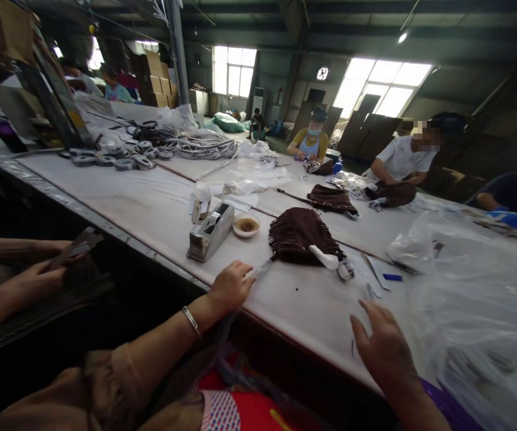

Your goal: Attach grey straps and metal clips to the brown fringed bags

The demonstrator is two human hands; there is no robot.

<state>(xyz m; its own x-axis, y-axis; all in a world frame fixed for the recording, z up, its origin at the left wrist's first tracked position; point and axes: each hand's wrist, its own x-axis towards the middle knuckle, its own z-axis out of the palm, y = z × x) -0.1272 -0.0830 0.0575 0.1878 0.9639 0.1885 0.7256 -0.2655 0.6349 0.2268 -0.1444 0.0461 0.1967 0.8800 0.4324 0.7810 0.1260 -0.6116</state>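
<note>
Grey flat strips (pixel 74 248) are in a neighbour's hands (pixel 40 281) at the far left, well apart from the brown fringed bag (pixel 301 233). Farther back, still to the left of that bag, coiled grey straps (pixel 119 161) lie on the pale surface (pixel 151 209), and next along comes a looped bundle of long grey straps (pixel 202 145). Nearer, a grey metal block that looks like a tape dispenser (pixel 211 233) stands to the left of the fringed bag. The left hand (pixel 231 285), a silver bangle (pixel 191 321) at its wrist, is at the surface's near edge, in front and to the left of the bag; its fingers are pinching a pale strip (pixel 264 269). This runs up to the bag's lower left corner, though whether it is fastened there cannot be told. Between dispenser and bag sits a white dish (pixel 246 225) holding something brown. The fringed bag itself lies flat on the surface, with a white object (pixel 324 256) lying over its lower right part. Behind it, to the right, is a second brown bag (pixel 330 197); just beside its right corner is a small ring-shaped piece (pixel 345 269). The right hand (pixel 386 344) is in front and to the right of the fringed bag, fingers spread, thumb apart, pinching nothing visible. A blue piece (pixel 393 277) lies right of the bag, and clear plastic (pixel 483 311) spreads beyond.
</note>
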